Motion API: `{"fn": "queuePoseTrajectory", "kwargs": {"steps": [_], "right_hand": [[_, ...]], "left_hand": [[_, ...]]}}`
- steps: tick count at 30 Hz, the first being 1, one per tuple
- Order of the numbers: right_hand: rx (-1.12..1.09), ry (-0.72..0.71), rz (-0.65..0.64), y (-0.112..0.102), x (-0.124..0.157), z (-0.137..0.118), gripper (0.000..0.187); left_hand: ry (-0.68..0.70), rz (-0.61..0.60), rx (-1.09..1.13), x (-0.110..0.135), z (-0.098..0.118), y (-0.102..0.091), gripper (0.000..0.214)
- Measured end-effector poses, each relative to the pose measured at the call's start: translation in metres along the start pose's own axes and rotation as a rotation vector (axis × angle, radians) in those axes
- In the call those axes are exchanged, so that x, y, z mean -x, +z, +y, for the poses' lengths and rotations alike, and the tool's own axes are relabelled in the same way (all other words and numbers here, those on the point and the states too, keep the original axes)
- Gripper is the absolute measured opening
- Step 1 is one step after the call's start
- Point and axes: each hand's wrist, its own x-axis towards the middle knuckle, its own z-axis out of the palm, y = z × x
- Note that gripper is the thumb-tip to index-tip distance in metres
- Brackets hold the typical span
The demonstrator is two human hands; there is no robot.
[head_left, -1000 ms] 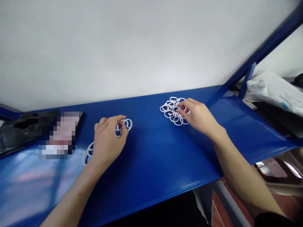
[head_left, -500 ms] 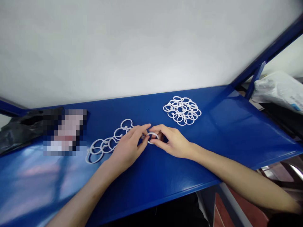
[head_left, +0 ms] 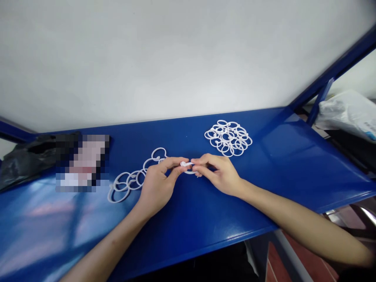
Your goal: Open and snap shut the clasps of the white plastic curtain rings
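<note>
A single white ring point(head_left: 188, 167) is pinched at frame centre between the fingertips of the left hand point(head_left: 155, 184) and the right hand point(head_left: 221, 175). A second ago it was fetched by the right hand from the loose pile point(head_left: 229, 138) at upper right. The linked chain point(head_left: 132, 178) lies left of centre on the blue shelf point(head_left: 264, 176).

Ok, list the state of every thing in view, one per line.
left hand: shut on white ring.
right hand: shut on white ring.
white ring: pinched between both hands.
row of rings: flat on shelf, overlapping.
ring heap: flat on shelf, untouched.
</note>
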Motion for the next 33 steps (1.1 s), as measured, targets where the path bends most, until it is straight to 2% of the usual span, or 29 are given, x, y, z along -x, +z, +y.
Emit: {"fn": "queuePoseTrajectory", "kwargs": {"steps": [5, 13, 16, 22, 27, 30, 33], "right_hand": [[0.088, -0.016, 0.004, 0.000, 0.002, -0.001, 0.011], [0.321, -0.197, 0.054, 0.004, 0.001, -0.004, 0.011], [0.397, -0.223, 0.059, 0.005, 0.003, -0.005, 0.016], [0.435, -0.316, -0.046, 0.000, 0.004, -0.011, 0.015], [0.539, -0.398, -0.076, -0.002, 0.005, -0.012, 0.016], [0.609, -0.409, -0.054, -0.003, 0.001, -0.011, 0.016], [0.720, -0.367, -0.003, -0.010, -0.007, -0.008, 0.017]], "left_hand": [[0.014, 0.043, -0.014, 0.006, 0.001, 0.004, 0.015], [-0.036, 0.120, 0.000, 0.009, 0.000, 0.010, 0.019], [0.002, 0.139, -0.024, 0.009, 0.000, 0.011, 0.018], [0.105, 0.146, -0.068, 0.013, 0.000, 0.010, 0.016], [0.218, 0.120, -0.109, 0.013, -0.003, 0.011, 0.018], [0.272, 0.086, -0.200, 0.006, -0.005, 0.009, 0.018], [0.369, 0.088, -0.397, -0.002, -0.010, 0.002, 0.021]]}}
